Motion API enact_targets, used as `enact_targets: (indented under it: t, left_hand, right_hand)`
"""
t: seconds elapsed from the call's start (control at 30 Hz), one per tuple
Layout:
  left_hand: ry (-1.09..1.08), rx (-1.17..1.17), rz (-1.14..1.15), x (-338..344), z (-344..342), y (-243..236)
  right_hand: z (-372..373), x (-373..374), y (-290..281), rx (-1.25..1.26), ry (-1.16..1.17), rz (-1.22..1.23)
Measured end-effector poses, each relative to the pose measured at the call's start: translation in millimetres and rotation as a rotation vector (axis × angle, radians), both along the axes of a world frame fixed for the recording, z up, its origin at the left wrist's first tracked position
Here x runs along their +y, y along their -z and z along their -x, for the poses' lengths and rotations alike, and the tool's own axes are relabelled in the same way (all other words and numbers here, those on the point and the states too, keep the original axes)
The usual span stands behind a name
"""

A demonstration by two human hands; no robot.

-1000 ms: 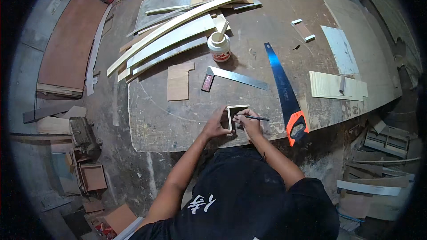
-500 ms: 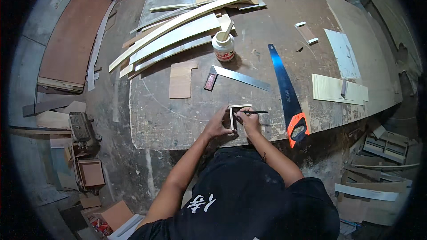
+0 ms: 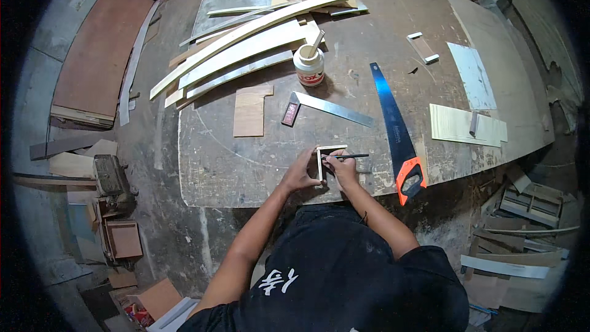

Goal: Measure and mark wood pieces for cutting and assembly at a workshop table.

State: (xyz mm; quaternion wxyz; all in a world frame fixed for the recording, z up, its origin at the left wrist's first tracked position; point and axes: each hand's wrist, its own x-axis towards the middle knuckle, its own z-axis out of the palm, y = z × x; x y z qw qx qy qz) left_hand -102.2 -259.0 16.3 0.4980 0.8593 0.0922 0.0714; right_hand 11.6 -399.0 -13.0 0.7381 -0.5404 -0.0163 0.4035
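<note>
Near the front edge of the worktable, my left hand (image 3: 299, 174) grips a small wooden frame (image 3: 320, 165) from its left side, fingers and thumb wrapped along one upright strip. The frame's pale edges form a corner, with one strip running off to the right at its far end. My right hand (image 3: 342, 168) pinches a dark pencil (image 3: 354, 156), whose tip is close to the inner side of the frame; whether it touches is too small to tell. Beyond the hands lies a try square (image 3: 332, 109) with a metal blade. A handsaw (image 3: 399, 135) with an orange handle rests to the right.
A white glue jar (image 3: 309, 69) with a stick in it stands behind the square. Long wooden strips (image 3: 246, 49) are piled at the far left, near a notched board (image 3: 249, 112). Pale boards (image 3: 458, 126) and a small assembled piece (image 3: 423, 47) lie on the right.
Almost nothing differs. The pencil and my right hand have shifted very slightly; both hands keep their hold.
</note>
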Motion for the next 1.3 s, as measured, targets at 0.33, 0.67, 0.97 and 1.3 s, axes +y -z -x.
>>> enact_targets:
  t: [0.33,0.67,0.97,1.3]
  left_hand:
    - [-0.008,-0.027,0.088,-1,0,0]
    - [-0.007,-0.038,0.039,-2,-1,-6]
    - [-0.014,-0.01,0.078,-2,-1,-5]
    - [-0.019,0.013,0.137,-4,-1,-7]
  right_hand:
    - [2,1,-7,0.034,0.007,0.02]
    - [1,1,-6,0.009,0.02,-0.002]
    - [1,2,-16,0.01,0.015,-0.012]
    - [2,2,-12,0.031,0.031,-0.025]
